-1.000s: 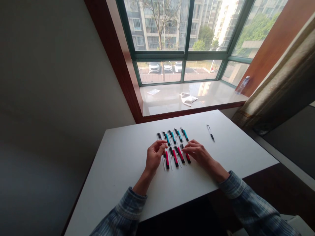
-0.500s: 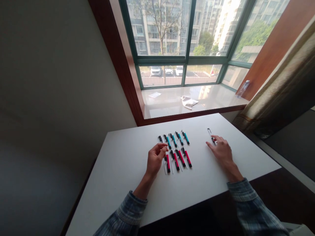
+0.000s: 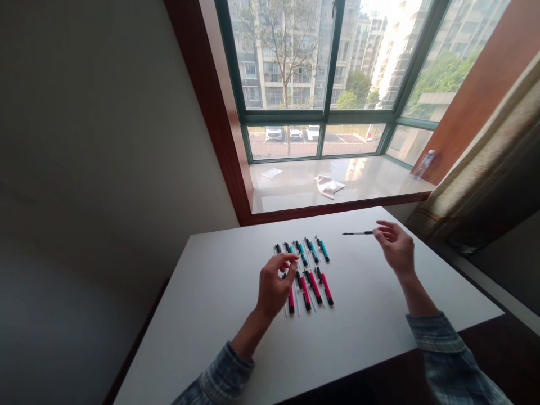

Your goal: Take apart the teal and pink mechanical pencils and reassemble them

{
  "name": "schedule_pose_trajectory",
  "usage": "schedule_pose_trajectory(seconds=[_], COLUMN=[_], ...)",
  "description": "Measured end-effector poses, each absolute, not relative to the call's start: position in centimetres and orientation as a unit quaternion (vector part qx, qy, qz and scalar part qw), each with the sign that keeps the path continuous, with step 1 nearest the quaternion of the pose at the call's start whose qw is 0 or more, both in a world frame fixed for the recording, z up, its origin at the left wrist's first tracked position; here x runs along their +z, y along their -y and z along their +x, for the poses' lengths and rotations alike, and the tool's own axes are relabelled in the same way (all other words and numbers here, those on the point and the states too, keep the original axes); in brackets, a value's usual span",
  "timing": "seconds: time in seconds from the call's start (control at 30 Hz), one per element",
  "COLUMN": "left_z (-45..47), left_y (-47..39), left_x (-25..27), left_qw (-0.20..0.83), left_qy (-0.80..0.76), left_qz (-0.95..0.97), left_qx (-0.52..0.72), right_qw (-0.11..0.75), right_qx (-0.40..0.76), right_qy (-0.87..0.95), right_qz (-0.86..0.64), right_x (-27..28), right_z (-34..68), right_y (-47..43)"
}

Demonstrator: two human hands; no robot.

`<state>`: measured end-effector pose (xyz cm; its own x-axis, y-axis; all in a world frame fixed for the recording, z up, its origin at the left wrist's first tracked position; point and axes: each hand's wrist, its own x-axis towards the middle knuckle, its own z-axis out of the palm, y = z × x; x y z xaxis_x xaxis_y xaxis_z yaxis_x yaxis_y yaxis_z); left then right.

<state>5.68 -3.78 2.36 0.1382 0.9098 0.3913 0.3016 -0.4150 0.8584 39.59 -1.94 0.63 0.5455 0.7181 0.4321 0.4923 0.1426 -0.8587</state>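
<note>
My right hand [image 3: 395,247] pinches one end of a slim pen [image 3: 360,233] with a pale barrel and dark ends, held level with its tip pointing left. My left hand [image 3: 276,284] hovers over the left part of two rows of pen parts, its fingers curved and a gap showing between thumb and forefinger. I see nothing held in it. Behind it lies a row of teal-and-black pen barrels [image 3: 324,250] with dark caps and thin refills. Nearer me is a row of red-and-black pen barrels [image 3: 327,289], laid out likewise. My left hand partly hides both rows.
The parts lie on a white table [image 3: 358,326]. Beyond its far edge, a window sill [image 3: 291,197] bears a crumpled white cloth [image 3: 329,186], a paper sheet [image 3: 271,172] and a clear bottle [image 3: 424,165]. A curtain [image 3: 476,149] hangs at the right, a wall at the left.
My right hand has picked up the pen from the table and turned it level, tip to the left. My left thumb and forefinger have spread slightly. The view has tilted a little upward.
</note>
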Motion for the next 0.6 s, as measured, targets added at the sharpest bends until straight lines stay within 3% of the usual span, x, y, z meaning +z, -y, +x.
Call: schedule_pose_trajectory(seconds=[0.1, 0.3, 0.4, 0.6], left_z=[7.0, 8.2, 7.4, 6.8], left_y=[2.3, 0.3, 0.5, 0.8], left_x=[3.6, 3.6, 2.6, 2.1], left_qw=[0.222, 0.122, 0.149, 0.265], left_qy=[-0.409, -0.400, -0.420, -0.422], left_qz=[0.737, 0.793, 0.788, 0.742], left_qx=[0.491, 0.442, 0.426, 0.448], right_qw=[0.655, 0.602, 0.568, 0.554], right_qx=[0.194, 0.444, 0.524, 0.544], right_qy=[0.491, 0.552, 0.527, 0.531], right_qz=[-0.540, -0.369, -0.353, -0.338], right_x=[3.5, 4.3, 2.3, -0.3], right_z=[35.9, 27.2, 25.2, 26.0], right_y=[-0.4, -2.7, -2.9, -3.4])
